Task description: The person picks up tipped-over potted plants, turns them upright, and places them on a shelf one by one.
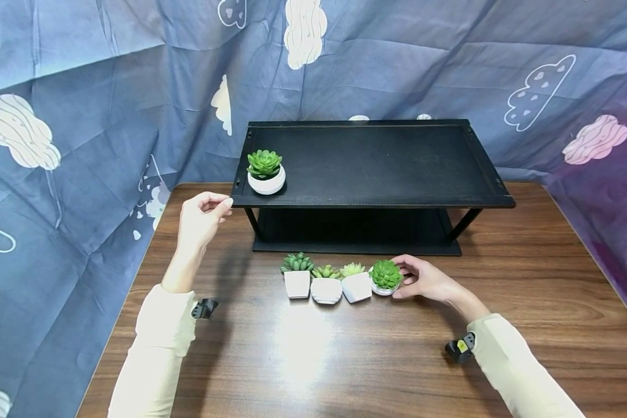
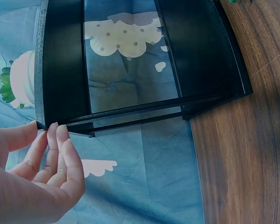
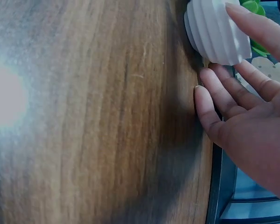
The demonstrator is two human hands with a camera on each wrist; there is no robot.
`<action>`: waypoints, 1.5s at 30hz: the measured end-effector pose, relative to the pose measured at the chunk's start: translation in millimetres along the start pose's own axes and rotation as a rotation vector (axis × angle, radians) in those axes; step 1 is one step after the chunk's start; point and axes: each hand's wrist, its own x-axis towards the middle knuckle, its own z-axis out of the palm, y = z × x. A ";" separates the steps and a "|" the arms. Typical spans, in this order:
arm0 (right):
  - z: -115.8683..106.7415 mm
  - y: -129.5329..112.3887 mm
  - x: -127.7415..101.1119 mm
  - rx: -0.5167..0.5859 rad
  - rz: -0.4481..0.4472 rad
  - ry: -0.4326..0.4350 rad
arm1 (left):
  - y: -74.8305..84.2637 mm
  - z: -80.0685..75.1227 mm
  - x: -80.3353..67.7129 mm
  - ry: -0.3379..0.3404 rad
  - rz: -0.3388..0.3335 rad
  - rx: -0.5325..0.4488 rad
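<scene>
A black two-tier shelf (image 1: 376, 165) stands at the back of a wooden table (image 1: 313, 360). On its top left sits a succulent in a round white pot (image 1: 265, 172), also seen in the left wrist view as a succulent pot (image 2: 19, 77). My left hand (image 1: 205, 216) hovers by the shelf's front left corner (image 2: 41, 122), fingers loosely extended and holding nothing. Several small potted succulents stand in a row before the shelf. My right hand (image 1: 417, 280) holds the rightmost one, a ribbed round pot (image 1: 385, 278) (image 3: 219, 32), between thumb and fingers.
The other pots in the row are an angular white pot (image 1: 297, 277), a ribbed pot (image 1: 326, 285) and a tilted faceted pot (image 1: 356, 282). A blue cloud-print cloth (image 1: 83, 116) hangs behind and to both sides. The shelf's lower tier (image 1: 355, 232) is dark.
</scene>
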 end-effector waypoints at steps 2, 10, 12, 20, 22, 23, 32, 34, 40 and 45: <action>1.3 1.2 0.5 0.000 -0.014 0.001 | 0.4 0.0 -0.1 -0.002 -0.002 0.000; 5.6 2.5 2.5 -0.006 -0.026 0.007 | -0.6 0.4 0.2 0.001 -0.010 0.000; 6.8 1.4 3.1 -0.014 -0.029 0.011 | -0.7 0.4 0.2 0.001 -0.005 0.004; 8.7 -0.2 5.0 -0.054 -0.036 0.035 | -2.0 0.4 0.7 0.011 0.007 0.002; 8.8 0.2 5.2 -0.058 -0.039 0.033 | -2.6 0.3 1.0 0.013 0.005 0.001; 8.8 0.4 5.3 -0.061 -0.041 0.031 | -3.0 0.1 1.2 0.014 0.005 0.001; 8.4 1.2 4.8 -0.094 -0.052 0.033 | -3.5 0.4 1.6 0.016 0.004 0.003; 7.9 0.3 3.8 -0.089 -0.052 0.039 | -3.2 0.2 1.5 0.012 0.005 0.007; 5.3 -2.3 0.4 -0.049 -0.017 0.054 | -3.3 -0.5 1.8 0.006 -0.007 0.039; -0.3 -8.1 -1.8 -0.039 0.000 0.047 | -3.5 -1.0 2.0 0.004 -0.008 0.050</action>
